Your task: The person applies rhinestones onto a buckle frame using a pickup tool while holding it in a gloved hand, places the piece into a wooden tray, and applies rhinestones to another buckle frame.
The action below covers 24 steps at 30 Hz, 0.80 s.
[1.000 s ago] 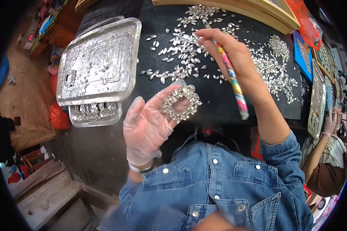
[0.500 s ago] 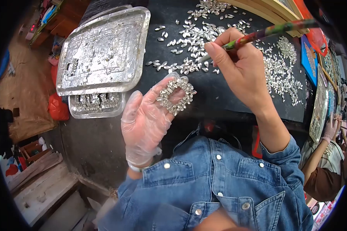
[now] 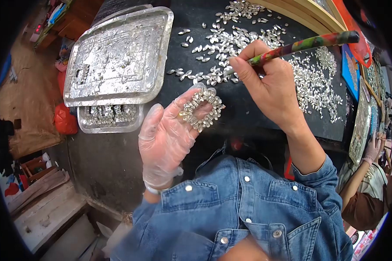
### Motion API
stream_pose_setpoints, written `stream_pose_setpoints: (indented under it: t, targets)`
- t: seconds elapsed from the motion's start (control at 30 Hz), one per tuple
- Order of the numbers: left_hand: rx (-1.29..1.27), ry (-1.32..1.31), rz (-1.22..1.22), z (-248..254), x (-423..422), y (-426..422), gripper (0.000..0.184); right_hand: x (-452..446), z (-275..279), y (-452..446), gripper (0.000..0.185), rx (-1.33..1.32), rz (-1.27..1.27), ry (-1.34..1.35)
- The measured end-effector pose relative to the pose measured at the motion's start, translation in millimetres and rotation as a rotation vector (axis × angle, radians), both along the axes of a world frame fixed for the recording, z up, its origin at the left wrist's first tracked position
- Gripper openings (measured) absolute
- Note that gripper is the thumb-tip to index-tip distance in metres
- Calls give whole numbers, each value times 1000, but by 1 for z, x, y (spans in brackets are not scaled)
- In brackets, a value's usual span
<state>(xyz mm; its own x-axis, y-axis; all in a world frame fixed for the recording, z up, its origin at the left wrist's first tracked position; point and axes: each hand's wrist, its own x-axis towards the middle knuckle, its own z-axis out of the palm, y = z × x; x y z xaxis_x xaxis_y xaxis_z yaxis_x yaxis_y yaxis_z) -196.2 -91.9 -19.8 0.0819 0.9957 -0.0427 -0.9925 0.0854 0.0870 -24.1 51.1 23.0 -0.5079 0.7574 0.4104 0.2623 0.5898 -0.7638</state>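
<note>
A ring-shaped ornament (image 3: 214, 114) of clear rhinestones rests on the fingers of my left hand (image 3: 163, 137), which wears a thin clear glove and is turned palm up with the thumb apart. My bare right hand (image 3: 268, 82) pinches a colourful patterned pen-like stick (image 3: 309, 44). Its pale tip points down at loose rhinestones (image 3: 214, 76) on the black tabletop (image 3: 248, 106), above and right of the ornament. Whether a stone sticks to the tip is too small to tell.
Stacked clear trays (image 3: 122, 56) with silvery contents stand at the left. More small stones (image 3: 315, 85) lie to the right. A wooden frame (image 3: 300, 15) edges the far side. Near a blue board (image 3: 349, 69) at the right, another person's gloved hand (image 3: 372, 150) shows.
My right hand has swung the stick round from pointing away to pointing its tip down at the stones near the ornament. The ornament stays on my left hand; the view has shifted slightly.
</note>
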Motion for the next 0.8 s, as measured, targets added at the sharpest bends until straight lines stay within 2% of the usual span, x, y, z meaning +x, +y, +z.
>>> stream_pose_setpoints:
  t: [0.67,0.8]
  targets:
    - [-18,67,23,0,1,0,71,-6,-8,-1,8,49,19,47]
    - [58,-88,-13,-4,0,0,69,-3,-5,1,8,-126,-12,239]
